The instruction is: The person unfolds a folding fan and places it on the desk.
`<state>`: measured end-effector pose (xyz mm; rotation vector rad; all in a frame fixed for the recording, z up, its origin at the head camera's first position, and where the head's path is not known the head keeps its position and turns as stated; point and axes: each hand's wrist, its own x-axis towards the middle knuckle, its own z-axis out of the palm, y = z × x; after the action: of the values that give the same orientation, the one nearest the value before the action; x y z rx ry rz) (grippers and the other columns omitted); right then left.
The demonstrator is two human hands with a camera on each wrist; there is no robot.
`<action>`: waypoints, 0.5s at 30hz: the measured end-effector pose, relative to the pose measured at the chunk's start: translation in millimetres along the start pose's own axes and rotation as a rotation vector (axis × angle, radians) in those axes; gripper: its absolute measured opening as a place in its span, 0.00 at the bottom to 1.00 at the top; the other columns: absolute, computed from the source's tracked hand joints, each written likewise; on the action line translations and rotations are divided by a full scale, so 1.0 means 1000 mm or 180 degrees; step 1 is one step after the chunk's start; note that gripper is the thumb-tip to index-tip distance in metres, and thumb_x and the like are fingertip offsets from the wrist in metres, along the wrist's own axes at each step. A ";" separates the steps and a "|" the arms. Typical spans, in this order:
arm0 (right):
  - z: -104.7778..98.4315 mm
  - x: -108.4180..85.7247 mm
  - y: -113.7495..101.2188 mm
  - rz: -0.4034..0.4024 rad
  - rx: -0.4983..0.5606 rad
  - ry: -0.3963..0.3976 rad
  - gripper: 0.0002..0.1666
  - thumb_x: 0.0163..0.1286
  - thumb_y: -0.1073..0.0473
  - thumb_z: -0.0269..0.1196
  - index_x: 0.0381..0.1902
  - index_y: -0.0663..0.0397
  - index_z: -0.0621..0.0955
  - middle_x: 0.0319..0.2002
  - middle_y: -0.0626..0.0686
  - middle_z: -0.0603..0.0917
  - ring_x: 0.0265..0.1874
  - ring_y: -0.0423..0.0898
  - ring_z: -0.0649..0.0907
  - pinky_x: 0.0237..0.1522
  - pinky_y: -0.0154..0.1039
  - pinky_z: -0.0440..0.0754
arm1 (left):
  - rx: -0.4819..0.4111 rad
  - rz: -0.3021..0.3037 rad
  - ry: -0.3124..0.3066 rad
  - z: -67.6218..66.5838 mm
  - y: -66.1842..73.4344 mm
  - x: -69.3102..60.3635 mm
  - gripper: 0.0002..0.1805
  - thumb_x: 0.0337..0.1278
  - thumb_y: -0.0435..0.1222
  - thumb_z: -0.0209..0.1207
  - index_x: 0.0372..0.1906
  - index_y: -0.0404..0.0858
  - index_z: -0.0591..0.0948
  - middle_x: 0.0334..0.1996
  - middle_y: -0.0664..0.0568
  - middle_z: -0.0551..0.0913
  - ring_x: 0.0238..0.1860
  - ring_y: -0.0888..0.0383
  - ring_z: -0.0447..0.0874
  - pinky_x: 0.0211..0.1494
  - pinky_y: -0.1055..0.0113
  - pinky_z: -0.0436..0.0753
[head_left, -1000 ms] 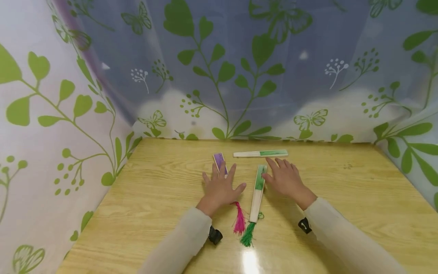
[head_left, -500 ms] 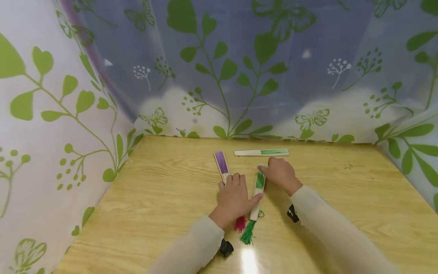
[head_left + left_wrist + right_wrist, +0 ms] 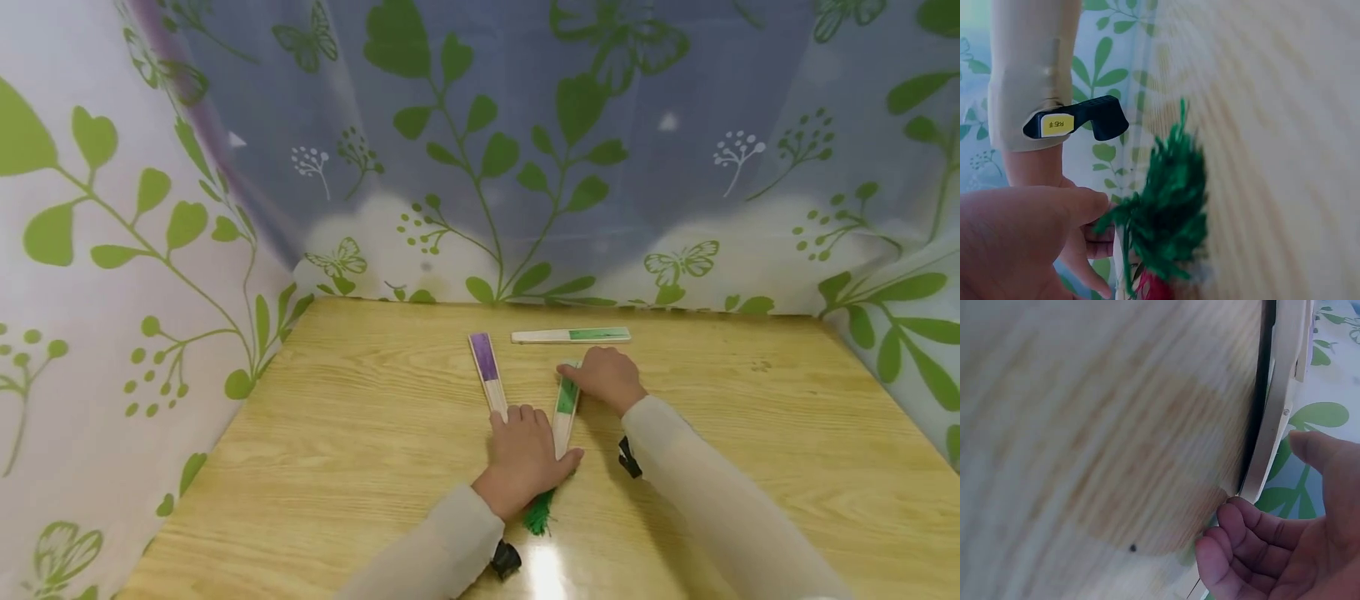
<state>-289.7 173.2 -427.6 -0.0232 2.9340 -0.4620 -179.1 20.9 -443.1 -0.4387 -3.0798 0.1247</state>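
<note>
Three closed folding fans lie before me in the head view. My right hand (image 3: 611, 379) pinches the far end of the nearer green fan (image 3: 567, 400), its thumb across the top. In the right wrist view, curled fingertips (image 3: 1229, 515) meet the pale edge of this fan (image 3: 1279, 419). Over the fan's near end is my left hand (image 3: 525, 454), thumb spread to the right and the other fingers to the left. Below the thumb hangs a green tassel (image 3: 537, 512), large in the left wrist view. The purple fan (image 3: 486, 367) runs partly under the left fingers.
Another green fan (image 3: 572, 335) lies crosswise at the back of the wooden table (image 3: 360, 400). Behind the table hangs a leaf-patterned curtain (image 3: 525, 208). Black wrist straps sit at both sleeves.
My left hand has moved right and nearer me, from beside the purple fan to the green fan's near end. My right hand has taken hold of its far end.
</note>
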 end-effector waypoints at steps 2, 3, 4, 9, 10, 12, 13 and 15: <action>0.000 0.001 -0.002 0.0019 -0.0038 0.0003 0.34 0.68 0.33 0.56 0.11 0.48 0.67 0.11 0.47 0.64 0.11 0.42 0.66 0.12 0.34 0.63 | 0.0059 0.0025 -0.0001 -0.001 -0.001 0.000 0.44 0.57 0.73 0.43 0.49 0.36 0.79 0.46 0.45 0.80 0.51 0.48 0.75 0.56 0.47 0.72; 0.000 0.002 -0.003 0.0027 -0.0057 -0.0002 0.34 0.68 0.33 0.56 0.11 0.48 0.68 0.11 0.47 0.65 0.12 0.43 0.66 0.12 0.35 0.63 | 0.0069 0.0043 -0.0022 -0.001 -0.001 0.000 0.44 0.57 0.73 0.44 0.49 0.36 0.80 0.45 0.45 0.80 0.50 0.48 0.75 0.56 0.47 0.72; 0.000 0.002 -0.004 0.0028 -0.0062 -0.0007 0.34 0.68 0.34 0.57 0.11 0.48 0.67 0.11 0.47 0.64 0.12 0.42 0.66 0.12 0.34 0.63 | 0.0071 0.0057 -0.0046 -0.002 -0.001 -0.001 0.43 0.56 0.72 0.45 0.48 0.36 0.80 0.44 0.45 0.80 0.49 0.48 0.75 0.54 0.48 0.72; 0.003 0.004 -0.007 -0.0037 -0.0008 0.0006 0.33 0.66 0.38 0.60 0.09 0.47 0.65 0.10 0.45 0.60 0.11 0.40 0.62 0.11 0.33 0.60 | 0.0078 0.0124 -0.0039 -0.004 -0.002 -0.002 0.38 0.56 0.70 0.50 0.39 0.38 0.83 0.36 0.47 0.82 0.42 0.50 0.75 0.48 0.52 0.71; 0.004 0.005 -0.007 -0.0055 0.0017 0.0016 0.32 0.66 0.39 0.61 0.09 0.46 0.64 0.09 0.44 0.60 0.11 0.40 0.61 0.11 0.33 0.59 | 0.0084 0.0144 -0.0018 -0.004 -0.003 -0.001 0.36 0.57 0.69 0.51 0.36 0.39 0.83 0.34 0.48 0.81 0.40 0.51 0.75 0.46 0.53 0.71; 0.005 0.006 -0.007 -0.0061 0.0066 0.0034 0.32 0.65 0.41 0.62 0.08 0.46 0.64 0.09 0.44 0.59 0.11 0.40 0.60 0.11 0.32 0.58 | 0.0099 0.0197 0.0011 -0.004 -0.003 0.000 0.32 0.58 0.67 0.52 0.32 0.41 0.83 0.30 0.50 0.81 0.37 0.52 0.74 0.43 0.55 0.70; 0.005 0.007 -0.007 -0.0061 0.0098 0.0039 0.32 0.65 0.42 0.62 0.08 0.46 0.64 0.09 0.44 0.59 0.11 0.40 0.60 0.11 0.32 0.57 | 0.0091 0.0223 0.0016 -0.003 -0.003 0.001 0.30 0.58 0.66 0.53 0.30 0.42 0.83 0.29 0.50 0.81 0.36 0.52 0.74 0.42 0.55 0.70; 0.006 0.008 -0.007 -0.0058 0.0148 0.0046 0.31 0.65 0.43 0.62 0.08 0.46 0.64 0.09 0.44 0.59 0.10 0.40 0.60 0.11 0.32 0.57 | 0.0084 0.0254 -0.0006 -0.003 -0.004 0.002 0.28 0.60 0.63 0.54 0.28 0.43 0.83 0.27 0.51 0.80 0.34 0.53 0.74 0.41 0.56 0.69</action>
<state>-297.1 164.2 -431.9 -0.0409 2.9384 -0.5354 -181.5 18.0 -439.7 -0.5609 -3.0591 0.1675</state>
